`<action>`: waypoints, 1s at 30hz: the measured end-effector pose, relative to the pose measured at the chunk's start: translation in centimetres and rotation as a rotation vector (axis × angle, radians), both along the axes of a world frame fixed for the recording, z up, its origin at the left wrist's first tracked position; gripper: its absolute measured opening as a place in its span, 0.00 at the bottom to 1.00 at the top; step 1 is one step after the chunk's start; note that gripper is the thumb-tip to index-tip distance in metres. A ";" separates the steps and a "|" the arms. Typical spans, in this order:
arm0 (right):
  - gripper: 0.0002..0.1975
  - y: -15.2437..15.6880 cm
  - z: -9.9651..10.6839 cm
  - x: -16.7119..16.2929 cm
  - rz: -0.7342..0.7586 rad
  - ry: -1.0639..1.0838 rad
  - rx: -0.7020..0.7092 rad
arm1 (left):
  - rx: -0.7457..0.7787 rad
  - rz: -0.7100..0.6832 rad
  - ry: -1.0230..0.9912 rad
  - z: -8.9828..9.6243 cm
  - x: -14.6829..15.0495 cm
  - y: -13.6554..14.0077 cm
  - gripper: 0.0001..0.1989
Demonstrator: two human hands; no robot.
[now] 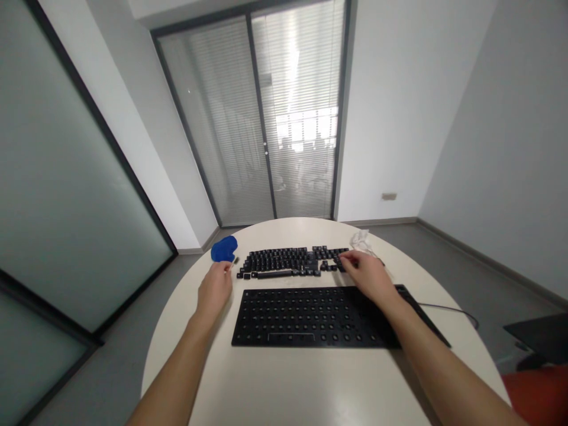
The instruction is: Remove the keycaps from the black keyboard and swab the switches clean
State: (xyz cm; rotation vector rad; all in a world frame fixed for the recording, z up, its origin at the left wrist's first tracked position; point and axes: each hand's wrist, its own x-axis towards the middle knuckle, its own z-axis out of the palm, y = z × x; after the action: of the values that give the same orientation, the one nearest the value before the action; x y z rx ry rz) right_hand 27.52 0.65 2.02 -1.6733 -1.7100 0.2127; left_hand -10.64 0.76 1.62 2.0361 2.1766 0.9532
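My left hand [216, 287] is closed round a thin stick with a dark tip [236, 260], just left of the loose keycaps. Black keycaps [279, 260] lie in keyboard-like rows across the table. At their right end my right hand [366, 273] is pinched, with a black keycap seemingly at its fingertips; the fingers partly hide it. Nearer to me lies a black keyboard base [293, 316] with its bare key sockets facing up. My right forearm passes over its right part and hides some of it.
Everything lies on a round white table [310, 384]. A blue cloth-like piece [224, 248] is at the far left, and crumpled white tissue or plastic [361, 238] at the far right. A dark cable [448, 307] runs off rightward. A red seat [539, 393] stands beside the table.
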 end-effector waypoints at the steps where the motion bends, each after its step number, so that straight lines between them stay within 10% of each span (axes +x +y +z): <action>1: 0.14 -0.6 0.0 -1.7 0.097 0.021 0.024 | 0.057 -0.116 -0.178 0.5 0.8 -0.3 0.12; 5: 0.15 -3.7 -0.4 -8.1 0.486 0.111 0.054 | -0.039 -0.598 -0.872 1.5 4.5 -2.2 0.17; 9: 0.12 -6.4 -0.6 -11.8 0.803 0.137 0.008 | -0.210 -0.791 -1.058 0.9 6.8 -3.5 0.17; 20: 0.19 -4.2 -1.8 -9.7 0.631 -0.135 -0.130 | -0.184 -0.713 -0.151 0.1 2.2 -1.1 0.09; 30: 0.21 -4.0 -1.9 -9.7 0.645 -0.082 -0.101 | -0.119 -0.722 0.011 -1.3 2.7 -1.7 0.08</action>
State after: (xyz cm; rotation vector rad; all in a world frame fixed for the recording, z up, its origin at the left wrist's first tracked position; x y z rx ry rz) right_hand 17.80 -3.38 0.08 -1.1544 -2.2912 0.5405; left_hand -7.93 -0.97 0.33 2.4586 1.2591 0.6850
